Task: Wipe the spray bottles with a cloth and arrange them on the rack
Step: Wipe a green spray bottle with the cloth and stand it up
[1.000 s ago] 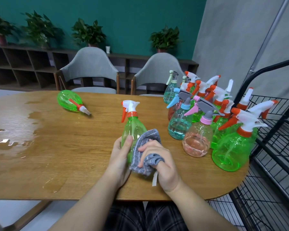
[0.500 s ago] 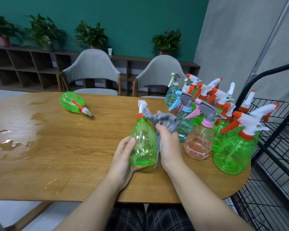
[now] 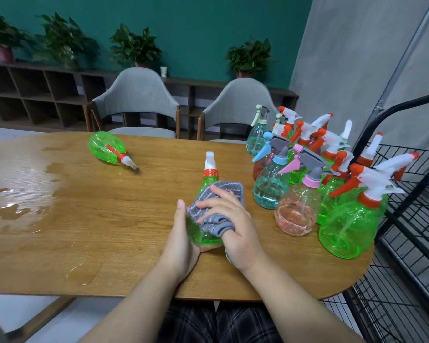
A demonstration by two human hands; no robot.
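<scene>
My left hand [image 3: 181, 246] cups the lower left side of a translucent green plastic spray bottle with a white nozzle and orange collar [image 3: 203, 229], fingers curled under its base and thumb lying straight up along its side. The bottle leans away from me over the near middle of the oval wooden worktop [image 3: 97, 219], nozzle pointing to the far side. My right hand [image 3: 233, 226] presses a grey ribbed cloth [image 3: 216, 199] against the bottle's upper right side; the cloth is folded over my thumb and spread beneath my fingers, which curl over it onto the bottle. To the right, a tight cluster of upright spray bottles [image 3: 315, 174] stands on the worktop: green ones with orange and white triggers, teal ones with blue or pale green triggers, and a clear pink bottle with a pink and grey trigger [image 3: 296, 211] nearest my right hand. On the far left, another green spray bottle [image 3: 107, 149] lies on its side, well apart from the rest. Puddles of water [image 3: 15, 210] shine on the left part of the worktop. A black wire rack [image 3: 411, 219] stands just beside the worktop's right edge. Two grey upholstered chairs [image 3: 136, 100] sit at the far side.
</scene>
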